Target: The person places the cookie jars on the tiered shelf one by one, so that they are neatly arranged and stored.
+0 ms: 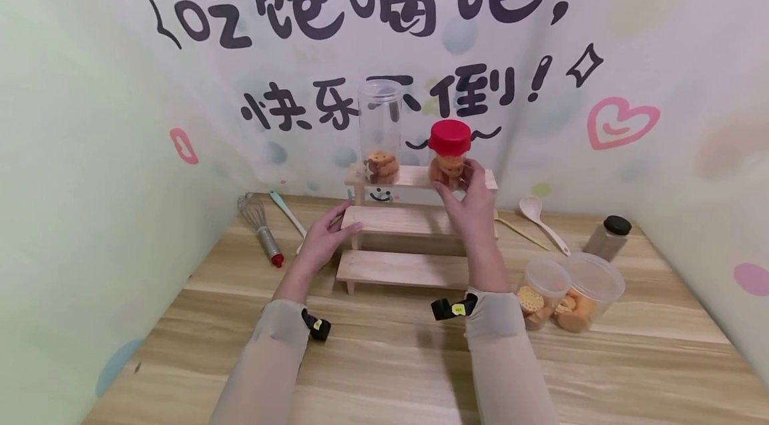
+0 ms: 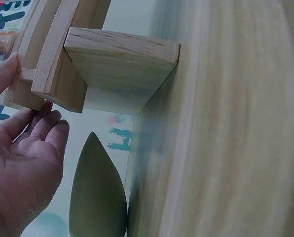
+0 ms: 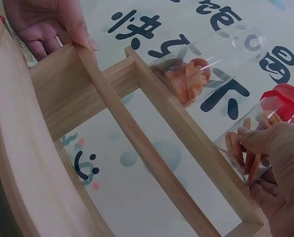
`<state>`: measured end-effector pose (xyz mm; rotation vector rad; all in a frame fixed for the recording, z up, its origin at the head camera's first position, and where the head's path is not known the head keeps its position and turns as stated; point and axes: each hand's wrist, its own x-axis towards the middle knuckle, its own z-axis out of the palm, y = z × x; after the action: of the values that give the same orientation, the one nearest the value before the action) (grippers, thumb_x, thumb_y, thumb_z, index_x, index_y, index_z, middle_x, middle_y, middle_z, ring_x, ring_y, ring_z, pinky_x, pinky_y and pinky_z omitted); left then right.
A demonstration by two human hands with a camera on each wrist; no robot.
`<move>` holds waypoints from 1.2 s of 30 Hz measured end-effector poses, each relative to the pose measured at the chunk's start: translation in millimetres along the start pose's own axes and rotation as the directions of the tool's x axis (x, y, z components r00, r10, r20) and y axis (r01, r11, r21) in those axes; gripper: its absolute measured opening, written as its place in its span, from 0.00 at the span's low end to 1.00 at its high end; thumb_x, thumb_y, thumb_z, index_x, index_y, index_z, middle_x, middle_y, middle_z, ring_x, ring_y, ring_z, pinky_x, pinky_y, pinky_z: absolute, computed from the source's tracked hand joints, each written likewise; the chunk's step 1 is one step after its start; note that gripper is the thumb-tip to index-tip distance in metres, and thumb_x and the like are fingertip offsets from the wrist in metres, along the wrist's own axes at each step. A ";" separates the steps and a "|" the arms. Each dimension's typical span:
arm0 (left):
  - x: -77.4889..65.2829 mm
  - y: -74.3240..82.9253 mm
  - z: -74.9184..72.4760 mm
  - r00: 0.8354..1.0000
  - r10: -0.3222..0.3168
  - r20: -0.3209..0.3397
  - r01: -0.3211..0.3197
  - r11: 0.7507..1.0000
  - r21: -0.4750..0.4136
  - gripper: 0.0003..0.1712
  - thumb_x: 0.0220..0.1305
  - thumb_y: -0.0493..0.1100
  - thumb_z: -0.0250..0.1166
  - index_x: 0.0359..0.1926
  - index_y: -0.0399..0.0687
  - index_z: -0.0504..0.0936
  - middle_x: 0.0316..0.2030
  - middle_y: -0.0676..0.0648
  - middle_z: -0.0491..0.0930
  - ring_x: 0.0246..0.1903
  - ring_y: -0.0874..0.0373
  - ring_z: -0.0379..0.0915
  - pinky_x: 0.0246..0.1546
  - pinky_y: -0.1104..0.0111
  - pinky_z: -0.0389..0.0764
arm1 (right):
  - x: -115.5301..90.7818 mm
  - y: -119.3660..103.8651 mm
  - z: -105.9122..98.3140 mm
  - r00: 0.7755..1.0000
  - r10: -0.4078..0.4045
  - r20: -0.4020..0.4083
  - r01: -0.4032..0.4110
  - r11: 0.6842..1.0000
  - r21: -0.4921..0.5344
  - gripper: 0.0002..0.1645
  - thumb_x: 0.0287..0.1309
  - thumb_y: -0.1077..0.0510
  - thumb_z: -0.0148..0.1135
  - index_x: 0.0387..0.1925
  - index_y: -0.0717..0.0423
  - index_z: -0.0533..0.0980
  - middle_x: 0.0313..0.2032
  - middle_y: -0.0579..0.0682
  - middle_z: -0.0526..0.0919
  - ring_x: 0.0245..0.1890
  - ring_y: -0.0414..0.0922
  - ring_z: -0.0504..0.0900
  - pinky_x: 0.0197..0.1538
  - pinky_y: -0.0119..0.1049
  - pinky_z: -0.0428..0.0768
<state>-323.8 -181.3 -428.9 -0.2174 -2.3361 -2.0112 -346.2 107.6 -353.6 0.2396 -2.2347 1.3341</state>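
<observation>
A three-tier wooden shelf rack (image 1: 408,269) stands against the wall. My right hand (image 1: 473,208) holds a clear jar with a red lid (image 1: 450,138) upright at the right part of the top tier. Cookies show through its wall, and in the right wrist view the thumb and fingers wrap its lower half. On the top tier's left stands a tall clear jar (image 1: 380,121) with some cookies at its bottom. My left hand (image 1: 324,238) grips the left end of the middle tier, thumb (image 3: 85,37) on its edge and fingers curled under.
Left of the rack lie a whisk (image 1: 264,235) and a utensil with a pale blue handle (image 1: 288,211). To the right are a white ladle (image 1: 541,221), a thin wooden handle (image 1: 523,233), a black-lidded jar (image 1: 608,241) and two clear cookie tubs, a smaller tub (image 1: 543,278) and a larger tub (image 1: 595,285).
</observation>
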 end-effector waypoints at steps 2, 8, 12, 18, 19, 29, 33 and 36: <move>-0.6 -0.7 -0.4 1.000 -0.003 -0.001 0.003 1.000 0.005 0.44 0.65 0.49 0.72 0.77 0.49 0.62 0.76 0.43 0.56 0.73 0.49 0.58 0.70 0.57 0.65 | -2.1 0.0 2.0 1.000 0.008 -0.013 -0.008 1.000 0.023 0.42 0.61 0.50 0.72 0.70 0.55 0.61 0.65 0.56 0.73 0.62 0.50 0.76 0.65 0.43 0.76; -1.7 -1.4 -1.0 1.000 0.002 0.001 -0.002 1.000 0.005 0.45 0.64 0.51 0.72 0.77 0.51 0.62 0.76 0.43 0.56 0.73 0.49 0.57 0.71 0.56 0.63 | -2.0 4.2 7.6 0.997 -0.049 -0.059 0.050 0.998 0.023 0.40 0.61 0.52 0.72 0.68 0.58 0.64 0.64 0.56 0.74 0.60 0.49 0.77 0.64 0.41 0.77; -3.7 0.1 -0.9 1.000 -0.007 -0.004 0.007 1.000 0.006 0.44 0.64 0.50 0.72 0.77 0.51 0.62 0.76 0.43 0.56 0.73 0.49 0.58 0.70 0.58 0.64 | -2.8 5.7 9.1 0.999 -0.031 -0.039 0.032 0.999 0.003 0.41 0.61 0.52 0.72 0.70 0.55 0.64 0.64 0.55 0.73 0.60 0.49 0.76 0.64 0.42 0.77; -6.3 2.4 -2.0 1.000 -0.009 -0.004 0.009 1.000 0.003 0.44 0.65 0.48 0.71 0.77 0.49 0.62 0.76 0.42 0.56 0.73 0.49 0.57 0.70 0.57 0.65 | -2.8 6.9 9.9 1.000 -0.025 -0.015 0.025 1.000 -0.005 0.42 0.61 0.52 0.71 0.72 0.54 0.63 0.65 0.55 0.72 0.62 0.49 0.75 0.65 0.42 0.76; -6.2 2.5 -2.2 1.000 -0.007 -0.002 0.007 1.000 -0.001 0.44 0.65 0.48 0.71 0.77 0.49 0.62 0.76 0.42 0.56 0.73 0.49 0.57 0.70 0.57 0.65 | -2.3 7.0 9.9 1.000 -0.029 -0.012 0.029 1.000 -0.009 0.42 0.61 0.52 0.71 0.72 0.55 0.63 0.65 0.55 0.72 0.61 0.50 0.75 0.65 0.42 0.76; -4.9 1.9 -0.9 1.000 0.000 0.004 0.000 1.000 0.007 0.43 0.66 0.49 0.70 0.77 0.49 0.62 0.76 0.41 0.57 0.73 0.48 0.58 0.70 0.57 0.65 | -1.9 8.1 9.5 0.999 -0.044 0.011 0.044 0.997 -0.057 0.42 0.63 0.52 0.70 0.73 0.56 0.62 0.65 0.56 0.72 0.61 0.51 0.74 0.64 0.44 0.76; -4.8 3.4 0.3 1.000 0.001 0.003 -0.001 1.000 0.015 0.44 0.66 0.49 0.70 0.77 0.48 0.61 0.76 0.41 0.57 0.72 0.48 0.58 0.70 0.56 0.65 | -2.4 7.3 7.9 0.998 -0.063 0.017 0.064 0.994 -0.089 0.42 0.64 0.51 0.68 0.73 0.56 0.62 0.65 0.57 0.73 0.62 0.52 0.74 0.65 0.46 0.75; -3.8 3.9 1.0 1.000 0.000 0.003 0.000 1.000 0.018 0.44 0.65 0.50 0.71 0.77 0.48 0.61 0.76 0.41 0.57 0.72 0.48 0.58 0.69 0.56 0.65 | -2.4 6.6 6.6 0.997 -0.075 0.021 0.077 0.990 -0.117 0.42 0.65 0.51 0.67 0.74 0.57 0.62 0.65 0.58 0.73 0.63 0.53 0.73 0.66 0.49 0.73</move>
<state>-319.4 -180.0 -425.7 -0.2196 -2.3542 -1.9905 -349.2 105.0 -362.4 0.2911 -2.2845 1.1606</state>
